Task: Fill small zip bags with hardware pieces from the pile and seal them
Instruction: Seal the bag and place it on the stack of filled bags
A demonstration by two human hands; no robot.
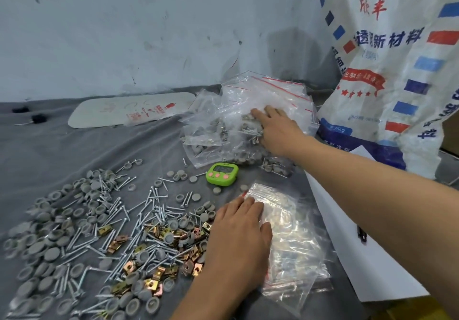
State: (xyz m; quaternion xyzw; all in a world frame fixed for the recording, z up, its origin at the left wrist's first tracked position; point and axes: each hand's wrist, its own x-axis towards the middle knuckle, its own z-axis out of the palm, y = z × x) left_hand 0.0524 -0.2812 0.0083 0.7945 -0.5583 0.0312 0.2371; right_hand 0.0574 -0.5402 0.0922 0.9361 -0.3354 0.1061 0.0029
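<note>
Left hand (pixel 238 240): flat, fingers straight and together, pressing the left edge of the empty zip bags (pixel 295 245)
Right hand (pixel 278 131): fingers stretched out, resting on the heap of filled bags (pixel 218 131)
Hardware pile (pixel 111 233): just left of the left hand
Timer (pixel 221 173): between the two hands

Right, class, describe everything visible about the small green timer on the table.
The small green plastic timer is rounded, with a dark display, digits unreadable, above three pink round buttons. It lies face up on the grey cloth, just in front of the heap of filled clear zip bags, whose near edge meets its top.
</note>
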